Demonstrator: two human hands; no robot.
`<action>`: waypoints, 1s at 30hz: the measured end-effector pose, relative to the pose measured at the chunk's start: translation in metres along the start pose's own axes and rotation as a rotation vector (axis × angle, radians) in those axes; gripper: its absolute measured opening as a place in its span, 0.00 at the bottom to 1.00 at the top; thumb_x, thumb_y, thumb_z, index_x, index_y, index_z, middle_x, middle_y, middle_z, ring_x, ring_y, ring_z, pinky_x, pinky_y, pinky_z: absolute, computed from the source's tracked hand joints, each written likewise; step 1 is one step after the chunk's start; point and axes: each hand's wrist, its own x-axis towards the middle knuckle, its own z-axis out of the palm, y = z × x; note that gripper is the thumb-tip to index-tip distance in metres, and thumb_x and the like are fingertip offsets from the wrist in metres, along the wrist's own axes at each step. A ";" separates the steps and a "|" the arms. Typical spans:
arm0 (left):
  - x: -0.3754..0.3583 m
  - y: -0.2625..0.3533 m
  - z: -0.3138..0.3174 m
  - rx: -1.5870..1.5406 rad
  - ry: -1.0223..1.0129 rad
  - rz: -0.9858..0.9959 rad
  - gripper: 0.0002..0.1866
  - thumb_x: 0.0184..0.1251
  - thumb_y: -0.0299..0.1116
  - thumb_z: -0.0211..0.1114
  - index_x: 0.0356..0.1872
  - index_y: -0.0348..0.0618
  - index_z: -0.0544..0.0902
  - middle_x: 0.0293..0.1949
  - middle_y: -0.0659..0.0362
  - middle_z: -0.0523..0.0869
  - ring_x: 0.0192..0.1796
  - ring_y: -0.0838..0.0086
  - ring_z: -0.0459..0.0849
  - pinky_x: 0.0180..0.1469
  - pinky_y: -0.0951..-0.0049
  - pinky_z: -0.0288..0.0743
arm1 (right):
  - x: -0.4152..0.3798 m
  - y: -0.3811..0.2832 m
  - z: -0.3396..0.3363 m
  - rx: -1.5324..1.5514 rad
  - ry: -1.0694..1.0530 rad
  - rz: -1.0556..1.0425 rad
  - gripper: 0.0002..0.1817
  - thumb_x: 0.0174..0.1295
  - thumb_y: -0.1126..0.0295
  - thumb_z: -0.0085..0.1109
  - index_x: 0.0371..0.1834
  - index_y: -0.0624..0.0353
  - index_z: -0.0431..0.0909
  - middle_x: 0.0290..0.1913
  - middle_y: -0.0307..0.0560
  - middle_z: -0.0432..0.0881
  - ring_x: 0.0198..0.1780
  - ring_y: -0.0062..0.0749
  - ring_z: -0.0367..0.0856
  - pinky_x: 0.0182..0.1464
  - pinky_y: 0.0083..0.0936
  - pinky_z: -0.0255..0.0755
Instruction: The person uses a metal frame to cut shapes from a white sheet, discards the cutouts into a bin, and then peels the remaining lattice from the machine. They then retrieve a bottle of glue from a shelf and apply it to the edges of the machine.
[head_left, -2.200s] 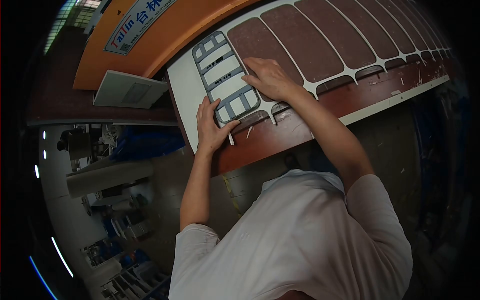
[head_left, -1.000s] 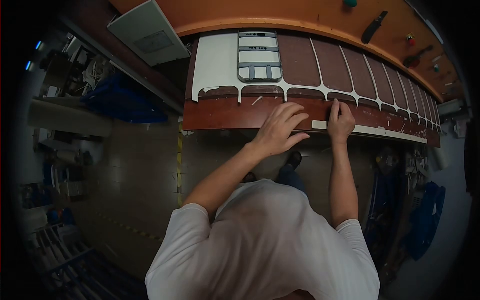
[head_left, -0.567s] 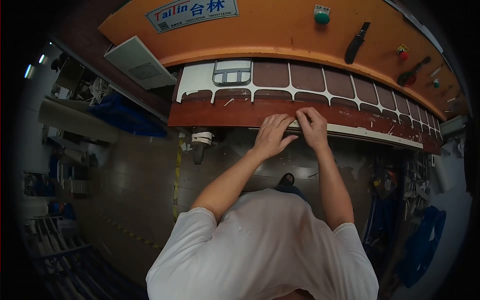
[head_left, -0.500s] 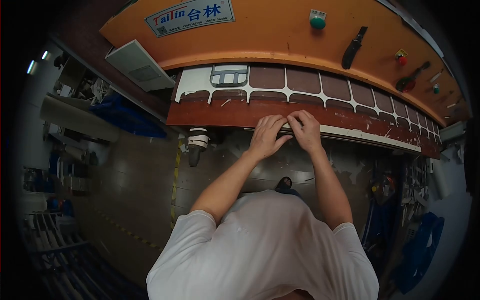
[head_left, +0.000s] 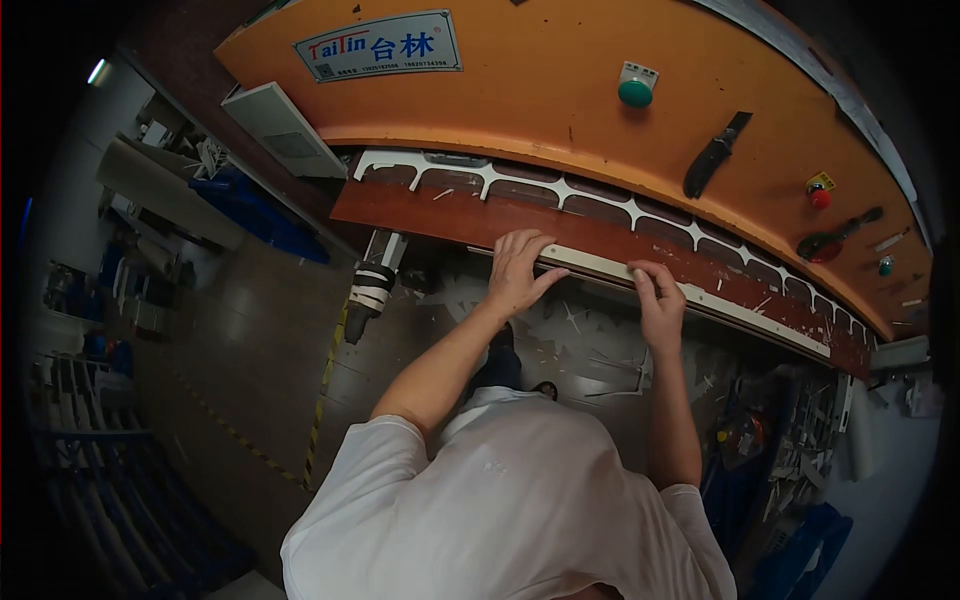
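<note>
Pale rail [head_left: 590, 262] along red-brown board's [head_left: 430, 215] front edge. Left hand [head_left: 518, 270] on rail, thumb spread; right hand [head_left: 660, 297] farther right along board's edge, fingers curled; grip unclear for both. Step seems handling rail; next move likely calls for even two-handed control.

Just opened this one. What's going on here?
A person stands at an orange machine, both hands at the cream strip along the front of a red-brown board. The left hand lies over the strip, thumb spread; the right hand has bent fingers at it. Behind, a white cut-out sheet lies on the board, its far part hidden by the machine.
</note>
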 end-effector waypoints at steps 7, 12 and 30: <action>-0.002 0.001 0.018 0.075 0.027 0.007 0.28 0.54 0.45 0.79 0.52 0.43 0.80 0.52 0.50 0.79 0.59 0.51 0.74 0.63 0.53 0.63 | 0.003 0.020 -0.139 -0.140 0.616 0.015 0.14 0.76 0.68 0.56 0.56 0.66 0.81 0.49 0.42 0.84 0.50 0.23 0.80 0.53 0.22 0.73; -0.001 -0.003 0.025 0.079 0.002 0.028 0.27 0.56 0.42 0.78 0.54 0.43 0.79 0.53 0.51 0.79 0.61 0.52 0.73 0.66 0.52 0.60 | 0.035 0.010 -0.273 -0.796 0.844 0.155 0.30 0.72 0.60 0.58 0.71 0.67 0.69 0.67 0.62 0.76 0.66 0.49 0.77 0.66 0.34 0.69; 0.006 -0.007 0.009 0.027 -0.003 0.026 0.29 0.55 0.46 0.78 0.53 0.44 0.79 0.52 0.52 0.78 0.59 0.53 0.73 0.63 0.54 0.62 | 0.057 0.071 -0.230 -0.400 0.557 0.031 0.19 0.74 0.61 0.59 0.60 0.63 0.82 0.57 0.51 0.85 0.57 0.34 0.83 0.59 0.28 0.75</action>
